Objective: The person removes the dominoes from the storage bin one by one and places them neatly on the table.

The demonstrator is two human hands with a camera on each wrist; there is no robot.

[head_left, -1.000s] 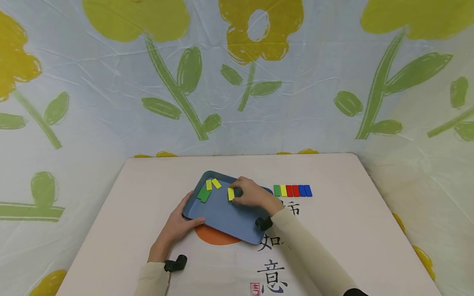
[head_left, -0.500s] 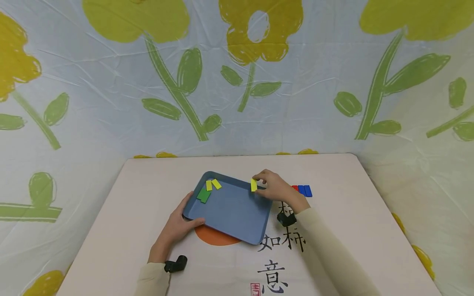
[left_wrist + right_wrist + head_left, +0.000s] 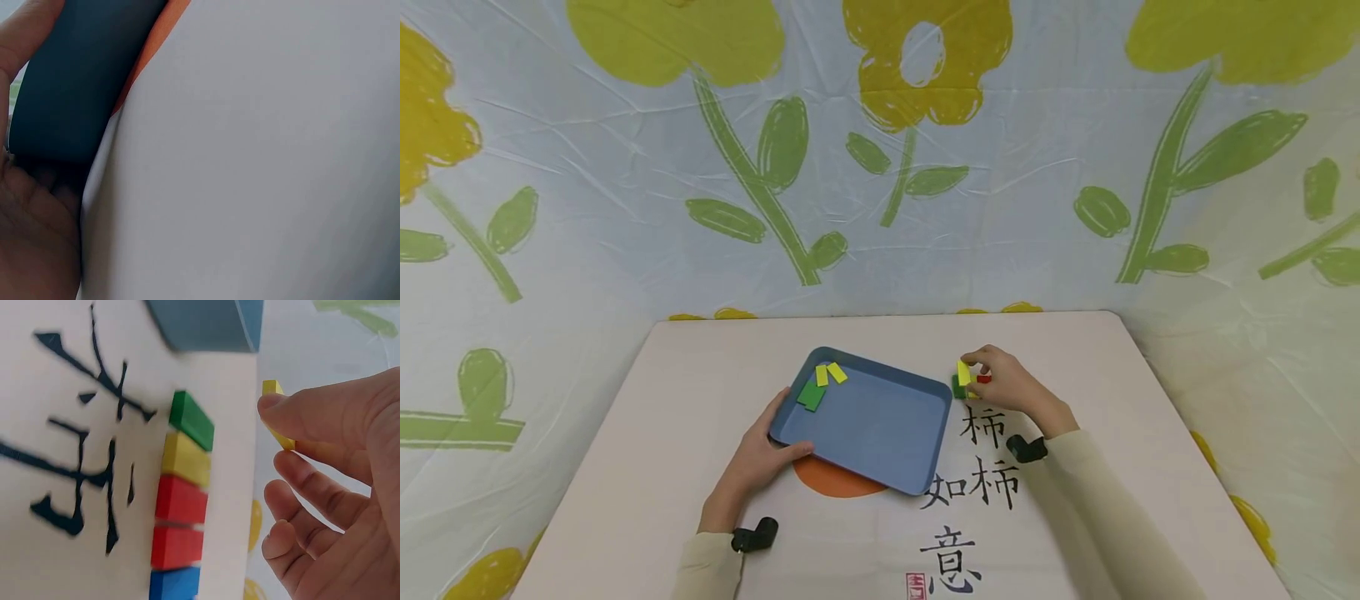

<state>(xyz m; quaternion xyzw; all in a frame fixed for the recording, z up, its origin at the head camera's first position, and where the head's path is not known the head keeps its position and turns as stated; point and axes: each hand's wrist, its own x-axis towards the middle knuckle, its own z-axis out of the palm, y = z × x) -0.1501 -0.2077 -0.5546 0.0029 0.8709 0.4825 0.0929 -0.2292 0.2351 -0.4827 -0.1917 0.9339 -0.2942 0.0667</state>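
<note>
Thumb and fingertips of my right hand (image 3: 1013, 385) pinch a yellow block (image 3: 963, 372) just above a row of coloured blocks on the table. From the right wrist, that row shows a green block (image 3: 191, 422), a yellow one (image 3: 186, 459), two red ones (image 3: 181, 499) and a blue one (image 3: 175, 584); the hand covers part of it in the head view. My left hand (image 3: 758, 457) grips the left end of a blue tray (image 3: 880, 425), thumb at the rim and fingers curled beneath. Inside lie two yellow blocks (image 3: 822, 375) and green blocks (image 3: 812, 396).
A pale tablecloth (image 3: 835, 550) carries black brush characters (image 3: 951, 560) and an orange disc (image 3: 838, 479), which the tray partly covers. Behind the table's far edge hangs a flowered curtain (image 3: 1000, 208).
My right hand has lifted the yellow block from the tray and carried it right, over the tray's edge to the row. The left hand and tray have stayed still.
</note>
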